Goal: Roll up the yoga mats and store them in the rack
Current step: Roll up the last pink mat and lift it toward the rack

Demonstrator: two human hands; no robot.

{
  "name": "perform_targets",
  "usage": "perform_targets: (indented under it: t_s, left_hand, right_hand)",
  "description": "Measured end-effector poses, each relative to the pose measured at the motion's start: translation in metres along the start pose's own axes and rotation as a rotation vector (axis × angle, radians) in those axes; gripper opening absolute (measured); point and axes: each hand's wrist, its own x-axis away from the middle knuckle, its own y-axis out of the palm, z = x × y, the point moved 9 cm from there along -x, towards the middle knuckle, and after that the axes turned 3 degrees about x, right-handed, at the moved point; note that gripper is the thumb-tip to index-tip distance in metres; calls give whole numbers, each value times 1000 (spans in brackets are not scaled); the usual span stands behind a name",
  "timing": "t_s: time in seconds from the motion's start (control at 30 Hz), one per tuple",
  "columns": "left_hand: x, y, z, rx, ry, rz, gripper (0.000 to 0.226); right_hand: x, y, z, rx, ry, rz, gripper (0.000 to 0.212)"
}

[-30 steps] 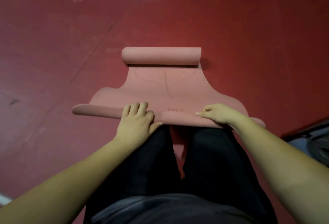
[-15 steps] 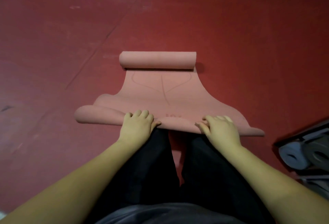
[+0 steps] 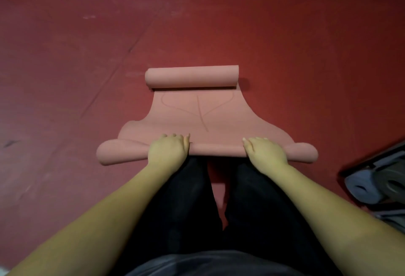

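A pink yoga mat (image 3: 197, 120) lies on the red floor in front of my knees. Its far end is curled into a roll (image 3: 191, 77), and its near end is wound into a second, wider roll (image 3: 217, 149) right against my legs. My left hand (image 3: 168, 151) lies on the left part of the near roll with its fingers curled over the top. My right hand (image 3: 265, 151) grips the right part of that roll the same way. Between the two rolls a short flat stretch shows a faint line drawing.
At the right edge a dark rack frame (image 3: 372, 161) holds rolled grey mats (image 3: 361, 185). Red floor (image 3: 87, 78) with seam lines spreads to the left and beyond the mat. My dark trousers (image 3: 186, 210) fill the lower middle.
The near end of the mat has been rolled further forward into a thicker roll. Both hands moved onto its top, the right one turning from a pinch to palm down.
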Motion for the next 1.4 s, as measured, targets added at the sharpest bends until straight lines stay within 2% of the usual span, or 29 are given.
perform_targets:
  t_s: [0.1,0.17,0.27,0.33,0.47,0.5,0.63,0.73,0.8,0.9,1.0,1.1,1.23,1.4]
  left_hand:
    - [-15,-11,3,-211,108,-97,20]
    - [-24,-11,-1,-187,80,-181,33]
    - [-18,14,-8,-131,11,-390,38]
    - [-7,30,-13,-74,-66,-463,38]
    - [0,25,-21,50,-307,-335,41]
    - [0,21,-19,29,-313,-297,40]
    - [-9,18,-10,-102,-213,-244,38]
    - [-12,27,-16,43,-253,-276,38]
    - [-13,20,-16,99,-258,-223,38]
    - [-16,11,-17,131,-254,-167,33]
    - [-13,0,-4,126,-126,-82,44]
    - [1,-10,5,59,-35,85,49]
    - [20,-1,0,-1,-80,53,47]
    - [8,8,-7,12,-30,0,49]
  right_hand:
    - [-15,-15,3,-72,13,-123,52]
    - [-22,-23,2,-108,-11,-205,53]
    - [-25,-6,0,-146,-36,-386,52]
    - [-23,16,1,-138,-38,-468,50]
    - [-27,31,7,-90,-30,-381,45]
    - [-28,30,6,-65,-40,-342,45]
    - [-31,26,5,-2,-63,-243,44]
    - [-38,27,12,-108,8,-204,44]
    - [-43,25,14,-110,37,-181,46]
    - [-50,26,14,-71,66,-223,48]
    - [-57,31,12,-10,56,-295,50]
    - [-64,35,13,30,45,-343,51]
    - [-70,36,16,-77,63,-357,44]
    - [-64,13,14,-165,46,-160,54]
